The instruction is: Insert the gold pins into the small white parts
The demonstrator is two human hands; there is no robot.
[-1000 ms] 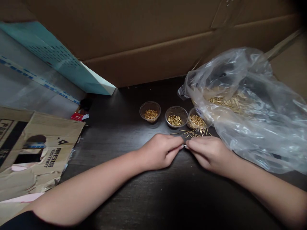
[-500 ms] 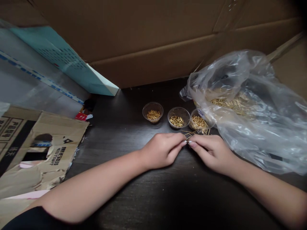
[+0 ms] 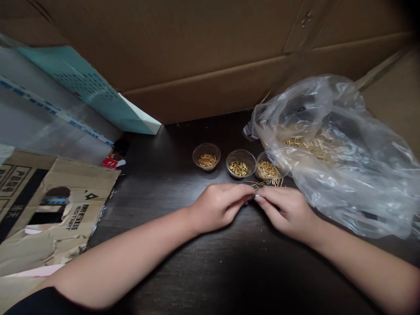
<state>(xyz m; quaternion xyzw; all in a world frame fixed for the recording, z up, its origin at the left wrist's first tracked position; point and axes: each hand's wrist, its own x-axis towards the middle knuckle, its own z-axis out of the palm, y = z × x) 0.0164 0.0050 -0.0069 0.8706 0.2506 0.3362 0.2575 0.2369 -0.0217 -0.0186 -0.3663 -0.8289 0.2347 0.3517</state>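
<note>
Nearly meeting above the table (image 3: 177, 188), left hand (image 3: 216, 208) and right hand (image 3: 290, 210) pinch closed, any piece between them hidden; loose gold-coloured pins (image 3: 278, 182) lie just beyond, then three pin-filled clear cups (image 3: 241, 155) toward the table's back edge, a plastic bag (image 3: 344, 192) beside.
</note>
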